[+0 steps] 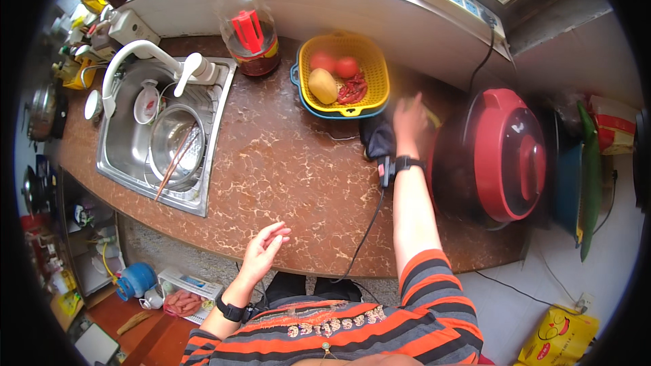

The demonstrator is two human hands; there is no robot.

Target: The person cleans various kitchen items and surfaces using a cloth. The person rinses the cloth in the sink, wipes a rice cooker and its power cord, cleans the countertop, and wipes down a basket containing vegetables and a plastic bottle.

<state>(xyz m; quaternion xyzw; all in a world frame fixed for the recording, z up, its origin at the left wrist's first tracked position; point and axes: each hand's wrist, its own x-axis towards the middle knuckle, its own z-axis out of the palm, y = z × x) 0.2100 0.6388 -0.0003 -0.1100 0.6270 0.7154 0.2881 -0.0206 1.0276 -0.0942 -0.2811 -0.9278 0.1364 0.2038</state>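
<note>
My left hand (263, 251) hovers by the counter's front edge, fingers loosely bent and holding nothing. Beyond the black cloth or bag (377, 136), my right hand (411, 118) reaches towards the back of the counter; it is blurred, and whether it grips anything is unclear. A blurred yellowish-green thing (433, 119) shows beside its fingers. To its left, a yellow plastic basket (379, 68) sits in a blue one, holding two tomatoes (347, 67), a peeled potato-like vegetable (322, 86) and dried red chillies (353, 89). Right of my hand stands a red and black electric cooker (488, 155).
The steel sink (122, 147) at left holds a glass bowl (177, 145) and chopsticks (175, 160). A large bottle of dark liquid (249, 30) stands by the wall. A power strip (455, 0) lies on the sill. A black cable (367, 229) crosses the counter's front edge.
</note>
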